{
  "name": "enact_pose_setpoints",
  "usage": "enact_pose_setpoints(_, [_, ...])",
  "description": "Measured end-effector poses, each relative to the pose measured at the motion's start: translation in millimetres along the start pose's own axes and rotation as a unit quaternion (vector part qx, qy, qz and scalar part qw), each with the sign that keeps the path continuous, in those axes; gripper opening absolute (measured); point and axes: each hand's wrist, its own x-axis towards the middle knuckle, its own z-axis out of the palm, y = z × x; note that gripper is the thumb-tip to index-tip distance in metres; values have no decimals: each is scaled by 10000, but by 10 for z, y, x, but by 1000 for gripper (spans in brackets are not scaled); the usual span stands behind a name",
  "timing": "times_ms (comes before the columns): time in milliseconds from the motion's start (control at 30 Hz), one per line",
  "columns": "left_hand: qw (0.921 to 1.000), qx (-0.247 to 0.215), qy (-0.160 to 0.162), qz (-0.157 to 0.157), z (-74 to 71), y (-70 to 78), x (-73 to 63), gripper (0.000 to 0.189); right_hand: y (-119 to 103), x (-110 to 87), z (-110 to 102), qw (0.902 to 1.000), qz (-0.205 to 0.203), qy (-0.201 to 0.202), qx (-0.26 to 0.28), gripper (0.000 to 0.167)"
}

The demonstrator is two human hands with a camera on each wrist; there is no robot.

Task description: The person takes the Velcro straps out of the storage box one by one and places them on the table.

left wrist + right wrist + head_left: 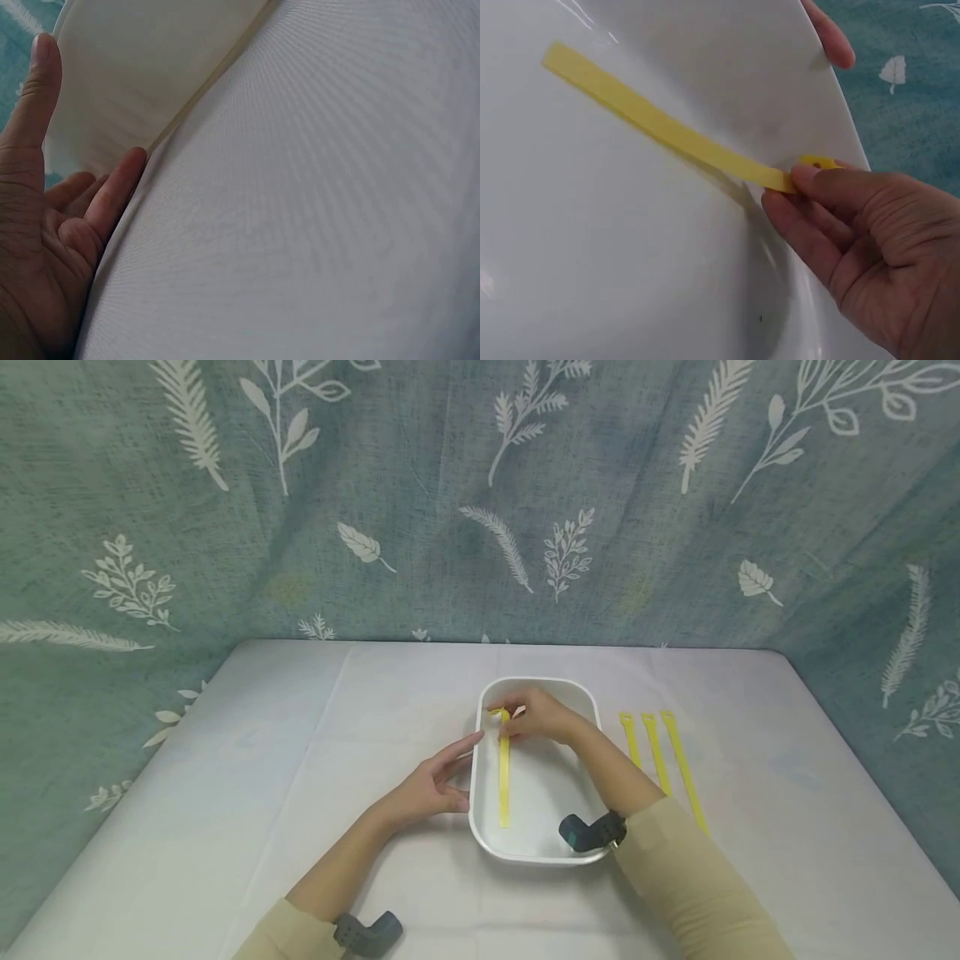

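Note:
A white rectangular tray (536, 827) with rounded corners stands at the middle of the table. Over its left side, my right hand (536, 714) pinches a flat yellow strap (504, 781) between thumb and fingers, close to its head end. In the right wrist view the yellow strap (660, 124) slants away from the fingertips across the white tray floor, and a bit of its head with a small hole shows behind the thumb. My left hand (427, 789) rests at the tray's left outer wall with fingers spread. The left wrist view shows its fingers extended along that wall.
Three more yellow straps (655, 752) with slotted heads lie side by side on the white tabletop, right of the tray; my right forearm partly covers them. Behind the table hangs a green-blue leaf-patterned cloth (420, 510). Dark wrist cameras (367, 935) sit on both wrists.

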Motion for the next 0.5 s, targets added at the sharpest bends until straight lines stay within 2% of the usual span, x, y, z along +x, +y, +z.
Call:
enact_pose_setpoints(233, [9999, -40, -36, 92, 2, -3, -10, 96, -36, -39, -19, 9974, -103, -151, 694, 42])
enact_pose_setpoints(367, [10000, -15, -36, 50, -2, -23, -15, 95, -47, -70, -39, 9945, -442, -234, 918, 46])
enact_pose_setpoints(500, [10000, 33, -10, 21, -5, -22, -17, 96, -74, -91, -62, 9859, -817, -225, 1446, 51])
